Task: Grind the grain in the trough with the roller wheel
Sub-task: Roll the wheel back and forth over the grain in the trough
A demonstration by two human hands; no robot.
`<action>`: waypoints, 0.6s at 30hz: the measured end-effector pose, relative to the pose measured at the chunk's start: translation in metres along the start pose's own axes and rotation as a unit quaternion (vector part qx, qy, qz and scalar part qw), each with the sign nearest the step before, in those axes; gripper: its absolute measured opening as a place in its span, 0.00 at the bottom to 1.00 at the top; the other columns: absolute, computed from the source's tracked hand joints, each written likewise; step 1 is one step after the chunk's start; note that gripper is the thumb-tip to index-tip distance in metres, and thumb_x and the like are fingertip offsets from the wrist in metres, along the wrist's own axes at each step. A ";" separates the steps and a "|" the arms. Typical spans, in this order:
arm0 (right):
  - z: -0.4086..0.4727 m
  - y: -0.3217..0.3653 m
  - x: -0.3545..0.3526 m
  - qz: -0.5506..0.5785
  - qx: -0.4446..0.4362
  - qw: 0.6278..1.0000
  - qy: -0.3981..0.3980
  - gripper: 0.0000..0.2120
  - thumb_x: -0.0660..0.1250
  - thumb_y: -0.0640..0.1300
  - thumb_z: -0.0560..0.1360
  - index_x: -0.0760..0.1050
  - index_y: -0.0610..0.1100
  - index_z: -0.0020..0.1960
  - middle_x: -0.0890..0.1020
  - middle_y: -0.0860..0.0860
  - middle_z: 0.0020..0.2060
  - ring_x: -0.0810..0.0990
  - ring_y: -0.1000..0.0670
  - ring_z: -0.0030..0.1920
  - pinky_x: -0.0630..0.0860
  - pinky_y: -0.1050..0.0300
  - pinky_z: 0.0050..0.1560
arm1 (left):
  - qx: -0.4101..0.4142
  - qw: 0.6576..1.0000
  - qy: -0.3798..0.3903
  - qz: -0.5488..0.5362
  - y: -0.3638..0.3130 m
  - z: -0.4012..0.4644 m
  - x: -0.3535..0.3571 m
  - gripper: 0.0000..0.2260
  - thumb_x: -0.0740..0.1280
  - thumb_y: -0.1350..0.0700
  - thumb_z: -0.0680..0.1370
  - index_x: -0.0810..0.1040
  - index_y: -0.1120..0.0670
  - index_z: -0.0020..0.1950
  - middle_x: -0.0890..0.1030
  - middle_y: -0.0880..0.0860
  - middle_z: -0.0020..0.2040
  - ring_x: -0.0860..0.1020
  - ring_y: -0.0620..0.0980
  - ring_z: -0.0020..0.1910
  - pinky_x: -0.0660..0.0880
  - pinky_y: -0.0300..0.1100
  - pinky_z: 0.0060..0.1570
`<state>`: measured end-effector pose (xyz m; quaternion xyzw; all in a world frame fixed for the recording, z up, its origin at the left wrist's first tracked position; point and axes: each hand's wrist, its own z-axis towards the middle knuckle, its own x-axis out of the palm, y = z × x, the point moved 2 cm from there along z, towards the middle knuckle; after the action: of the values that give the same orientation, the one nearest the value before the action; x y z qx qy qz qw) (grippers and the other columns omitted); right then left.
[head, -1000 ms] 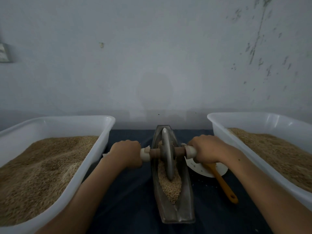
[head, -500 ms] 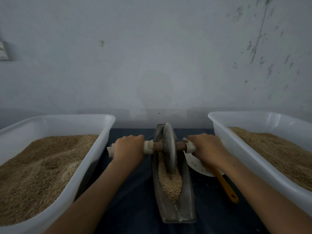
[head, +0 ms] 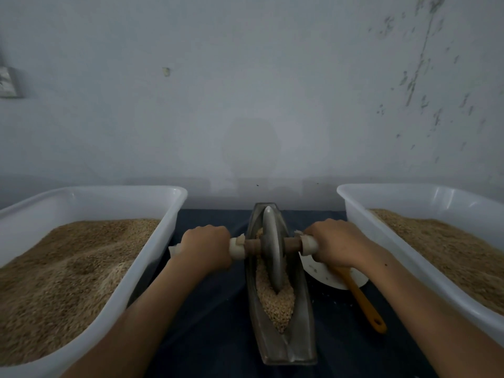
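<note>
Both my fists are wrapped tight round the axle, one each side of the wheel: left hand curled over the white-wrapped grip on its side, right hand curled over the matching grip on the other. Holding it like this, evenly either side, keeps the disc upright and lets me lean straight down through the thin rim, I reckon, so it bites instead of tipping against a wall. The wheel stands on edge in the trough, towards the far half, its lower rim buried in the grain. The trough runs lengthways away from me, which suits a push-and-pull roll along its groove. The grain in there looks whole and heaped mostly at my end, ahead of the spout, so there's plenty of grinding left by my judgement. Either side of me sits a white tub, left tub and right tub, each loaded with tan grain, close by for scooping and tipping I'd guess. Just right of the trough, partly under my right wrist, lies a white plate with an orange-handled tool resting across it; its working end is hidden. All of it sits on a dark cloth.
</note>
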<state>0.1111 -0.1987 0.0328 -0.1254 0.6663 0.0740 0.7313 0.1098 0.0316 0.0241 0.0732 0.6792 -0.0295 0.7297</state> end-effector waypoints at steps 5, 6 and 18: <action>0.003 0.002 0.008 -0.021 -0.001 0.989 -0.147 0.09 0.62 0.46 0.76 0.64 0.53 0.40 0.72 0.55 0.36 0.75 0.50 0.39 0.67 0.55 0.38 | -0.009 0.991 -0.134 -0.007 -0.003 -0.003 0.005 0.05 0.64 0.51 0.76 0.69 0.49 0.46 0.79 0.50 0.47 0.77 0.50 0.45 0.68 0.42 0.41; 0.003 0.002 0.009 -0.019 -0.001 0.988 -0.155 0.08 0.62 0.46 0.76 0.64 0.53 0.40 0.73 0.55 0.36 0.76 0.49 0.40 0.67 0.55 0.38 | -0.007 0.989 -0.150 -0.006 -0.003 -0.004 0.005 0.06 0.63 0.50 0.77 0.68 0.49 0.46 0.79 0.50 0.47 0.77 0.50 0.45 0.67 0.41 0.40; -0.005 0.003 -0.009 -0.001 0.021 0.996 0.090 0.12 0.71 0.46 0.71 0.76 0.51 0.54 0.74 0.54 0.37 0.75 0.52 0.39 0.68 0.59 0.36 | 0.028 0.999 0.022 0.013 0.000 -0.001 -0.002 0.11 0.68 0.51 0.72 0.75 0.52 0.52 0.72 0.46 0.38 0.75 0.48 0.41 0.74 0.41 0.45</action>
<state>0.1046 -0.1967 0.0415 -0.1164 0.7305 0.0478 0.6712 0.1091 0.0318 0.0265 0.1030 0.6929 -0.0372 0.7126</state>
